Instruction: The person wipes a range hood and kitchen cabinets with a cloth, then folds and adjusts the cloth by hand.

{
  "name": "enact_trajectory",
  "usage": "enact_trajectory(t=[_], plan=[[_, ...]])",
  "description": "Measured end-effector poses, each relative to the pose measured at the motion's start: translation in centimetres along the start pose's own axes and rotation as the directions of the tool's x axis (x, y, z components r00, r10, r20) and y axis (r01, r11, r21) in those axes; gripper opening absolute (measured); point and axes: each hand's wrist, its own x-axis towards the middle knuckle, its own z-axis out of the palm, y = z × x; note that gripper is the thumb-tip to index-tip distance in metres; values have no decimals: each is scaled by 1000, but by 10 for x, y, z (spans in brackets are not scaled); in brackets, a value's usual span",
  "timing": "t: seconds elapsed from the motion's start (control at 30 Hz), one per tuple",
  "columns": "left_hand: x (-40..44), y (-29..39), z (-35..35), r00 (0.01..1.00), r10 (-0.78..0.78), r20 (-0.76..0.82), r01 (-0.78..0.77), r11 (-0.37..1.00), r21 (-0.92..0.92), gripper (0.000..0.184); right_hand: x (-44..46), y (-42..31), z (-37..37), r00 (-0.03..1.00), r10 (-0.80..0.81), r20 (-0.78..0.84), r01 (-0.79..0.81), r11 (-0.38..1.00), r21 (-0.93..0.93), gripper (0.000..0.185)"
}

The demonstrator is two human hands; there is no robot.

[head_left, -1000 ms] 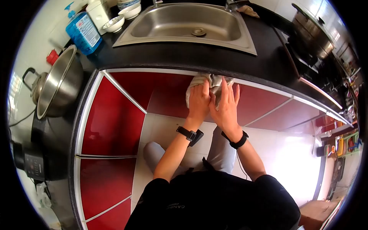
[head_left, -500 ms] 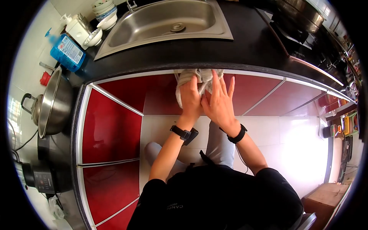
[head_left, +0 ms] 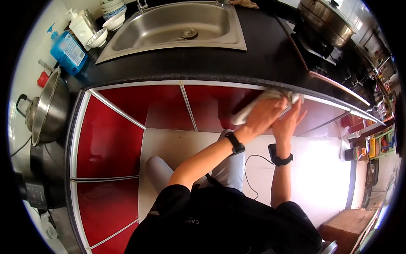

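Observation:
A pale cloth (head_left: 246, 113) is pressed against the red cabinet front (head_left: 220, 101), just under the black countertop's edge. My left hand (head_left: 263, 115) lies over the cloth and grips it, its fingers partly smeared by motion. Close beside it on the right, my right hand (head_left: 286, 125) has its fingers stretched out and apart, the tips by the cloth's upper right end. Whether those fingertips press on the cloth is hard to see. Black bands sit on both wrists.
Above the cabinets, a steel sink (head_left: 169, 29) is set in the black countertop (head_left: 266, 59). A pot (head_left: 325, 21) stands on the stove at right. A blue soap bottle (head_left: 69, 53), bowls (head_left: 114, 19) and a steel wok (head_left: 50, 110) are on the left.
Both hands and the cloth have moved right along the cabinet front, past a white door edge. The camera view has shifted slightly right.

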Motion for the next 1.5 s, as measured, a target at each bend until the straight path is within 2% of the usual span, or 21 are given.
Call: enact_trajectory(t=[0.03,0.07,0.2,0.3,0.5,0.53,0.7,0.8,0.97,1.03,1.07,1.1,1.13,1.17,1.23,1.27,1.3,1.37,1.4,1.43,1.5], plan=[[9,9,5,1000,18,3,-18,999,-34,70,2,13,0,1000,12,-27,-14,998,-68,78],[16,19,11,1000,-8,13,7,999,45,72,8,17,-4,992,115,-42,-112,991,73,75],[18,29,7,999,-14,42,4,972,236,71,6,33,1,999,8,-33,-5,998,68,73],[12,23,-5,998,-13,65,-5,962,274,70,8,16,5,996,-19,-86,26,997,77,75],[-10,-1,-60,994,-69,83,54,983,176,70,0,-47,17,992,76,-97,-36,930,365,83],[-17,-7,-69,993,-100,55,93,988,127,70,-2,-68,15,991,35,-130,6,952,306,83],[-63,-39,-134,975,-222,4,213,941,261,70,-20,-146,33,987,-153,-49,161,925,344,70],[-88,-59,-177,948,-308,-73,312,871,379,66,-19,-197,35,958,-284,46,237,869,434,68],[-110,-88,-238,879,-443,-179,465,708,531,62,-22,-269,56,912,-410,-12,345,752,561,62],[-121,-112,-258,845,-445,-297,533,646,547,51,-27,-294,78,881,-472,30,372,731,572,62],[-122,-120,-268,851,-395,-348,526,633,568,47,-24,-308,80,849,-528,24,445,739,506,64],[-125,-125,-278,851,-344,-397,524,618,586,43,-22,-319,87,832,-552,49,437,707,556,63],[-126,-129,-287,853,-317,-415,519,591,617,38,-23,-330,87,818,-573,46,468,711,526,62],[-126,-132,-299,797,-481,-365,601,564,567,37,-22,-343,86,804,-594,41,501,712,493,62],[-131,-135,-314,680,-614,-401,729,511,455,40,-21,-366,89,774,-632,37,554,705,442,63],[-139,-146,-320,746,-525,-410,665,555,499,39,-21,-375,91,745,-665,56,592,698,404,64],[-149,-154,-326,776,-529,-344,610,488,625,39,-21,-384,93,713,-696,83,627,687,369,65],[-148,-156,-344,795,-491,-358,589,482,649,42,-20,-403,95,675,-727,127,670,676,308,67],[-165,-171,-347,837,-396,-378,540,484,689,44,-18,-412,96,657,-744,122,691,659,298,67],[-156,-166,-356,895,-247,-372,444,406,799,39,-18,-421,96,639,-761,116,711,641,289,67],[-170,-178,-367,858,-355,-372,502,420,756,45,-17,-439,99,605,-791,90,752,605,263,65]])
